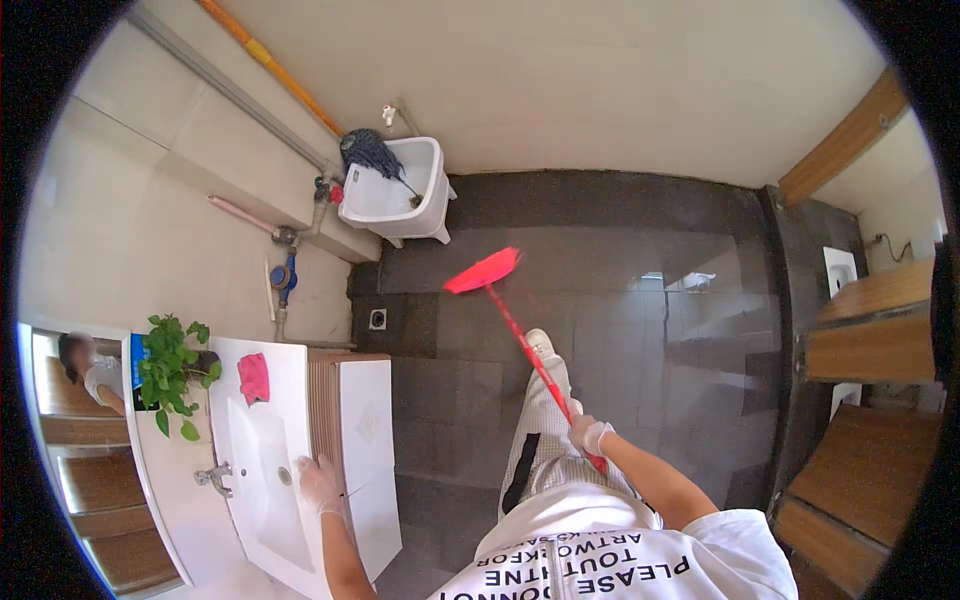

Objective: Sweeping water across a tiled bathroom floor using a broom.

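One red broom [520, 334], axis diagonal, head [484, 271] forward-left, right grip [588, 434] clamped around it, left grip [320, 485] apart.

right grip [588, 436] curled closed, left grip [319, 484] (both gloved) outstretched

A cloth [254, 378] tops the sink [290, 400] left of the broom [484, 272].

Washroom: dark grey tiled floor [440, 400], plain pale rear wall [600, 90].
White mop sink [430, 205] in far corner; square floor drain [378, 319] nearby. Left: wall mirror [105, 430]. Right: wood-brown panels [868, 352]. Floor reflects light.
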The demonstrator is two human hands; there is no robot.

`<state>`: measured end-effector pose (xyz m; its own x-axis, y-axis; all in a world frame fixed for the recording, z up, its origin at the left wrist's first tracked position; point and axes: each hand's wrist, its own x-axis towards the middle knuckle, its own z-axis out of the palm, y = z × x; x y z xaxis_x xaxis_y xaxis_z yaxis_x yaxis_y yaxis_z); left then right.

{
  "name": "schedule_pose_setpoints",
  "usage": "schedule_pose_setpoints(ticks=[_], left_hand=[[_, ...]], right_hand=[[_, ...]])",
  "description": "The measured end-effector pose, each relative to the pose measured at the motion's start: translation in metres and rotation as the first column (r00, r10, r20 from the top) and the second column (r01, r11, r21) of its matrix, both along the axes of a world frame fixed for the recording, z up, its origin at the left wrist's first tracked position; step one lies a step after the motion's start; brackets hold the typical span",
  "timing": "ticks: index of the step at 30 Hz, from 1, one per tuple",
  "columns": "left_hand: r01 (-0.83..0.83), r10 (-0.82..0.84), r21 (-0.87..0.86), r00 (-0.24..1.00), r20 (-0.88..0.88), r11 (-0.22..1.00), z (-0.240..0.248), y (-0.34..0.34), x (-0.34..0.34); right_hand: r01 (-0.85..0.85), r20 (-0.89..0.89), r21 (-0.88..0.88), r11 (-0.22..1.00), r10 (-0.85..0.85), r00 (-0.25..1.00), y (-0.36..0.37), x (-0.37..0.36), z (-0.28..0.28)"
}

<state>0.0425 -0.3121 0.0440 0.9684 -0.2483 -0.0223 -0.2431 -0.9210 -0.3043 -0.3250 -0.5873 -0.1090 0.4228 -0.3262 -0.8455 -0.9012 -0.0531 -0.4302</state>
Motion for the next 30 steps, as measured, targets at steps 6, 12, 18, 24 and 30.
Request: schedule_pose_setpoints(ticks=[6,12,18,24,30], left_hand=[[-0.036,0.035,-0.002,0.992,-0.123,0.999,-0.002,0.006,0.006],[-0.021,0.015,-0.05,0.993,-0.116,0.999,-0.008,0.006,0.004],[-0.019,0.031,0.088,0.99,-0.14,0.996,-0.017,0.012,0.014],[0.056,-0.051,0.076,0.996,-0.071,0.996,-0.02,0.024,0.021],[0.242,-0.24,0.047,0.969,-0.053,0.969,-0.012,0.034,0.021]], right_hand=[[0.286,0.191,0.289,0.913,-0.348,0.918,0.003,-0.019,0.015],[0.393,0.189,0.172,0.903,-0.421,0.887,0.023,-0.044,0.042],[0.301,0.177,-0.061,0.952,-0.287,0.942,0.035,0.005,0.004],[0.143,-0.015,-0.104,0.984,-0.145,0.989,0.141,0.066,-0.029],[0.1,0.078,0.056,0.993,-0.104,0.992,0.192,0.09,-0.039]])
